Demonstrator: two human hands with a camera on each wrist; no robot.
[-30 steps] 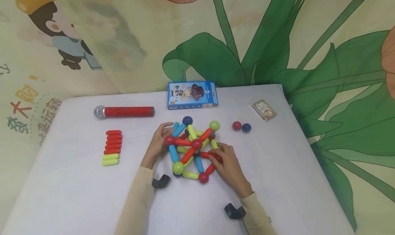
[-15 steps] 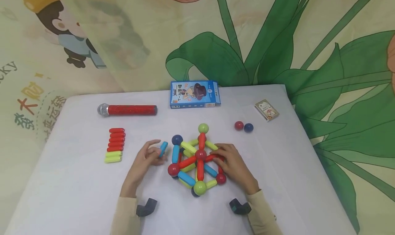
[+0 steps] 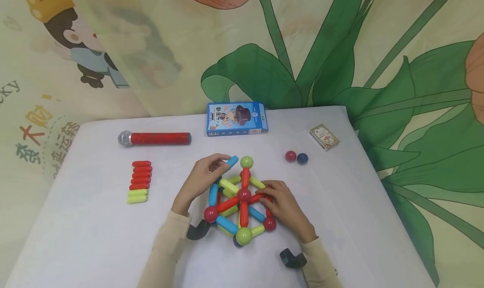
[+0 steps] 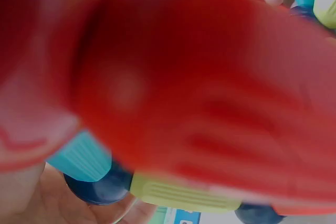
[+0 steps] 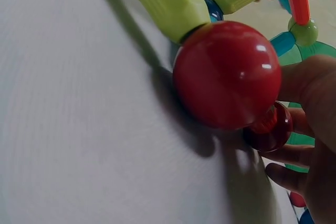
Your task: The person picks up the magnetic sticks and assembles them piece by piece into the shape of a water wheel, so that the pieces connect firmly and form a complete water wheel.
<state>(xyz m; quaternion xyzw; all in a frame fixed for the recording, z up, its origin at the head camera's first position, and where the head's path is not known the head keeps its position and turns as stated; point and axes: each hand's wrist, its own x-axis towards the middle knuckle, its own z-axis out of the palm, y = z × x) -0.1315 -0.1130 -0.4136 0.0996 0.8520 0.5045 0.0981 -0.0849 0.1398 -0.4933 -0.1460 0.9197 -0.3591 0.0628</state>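
Between the two hands, a ball-and-stick toy frame (image 3: 243, 194) is gripped on one side by the bent fingers of the right hand (image 3: 285, 206), probably so it is kept from wobbling. By the frame's far side, a blue stick (image 3: 233, 161) is pinched by the left hand (image 3: 196, 178), maybe so its end is kept free. Left of that hand, red sticks (image 3: 141, 175) and lime sticks (image 3: 138, 195) are lined up, perhaps for easy picking, and past the right hand two loose balls (image 3: 290, 156) are set side by side.

Left-wrist view, centre: red rod (image 4: 220, 103), blurred. Right-wrist view, right edge: my right grip (image 5: 320, 124), cut off. Head view, right: small box (image 3: 324, 137), its lettering too small to read.
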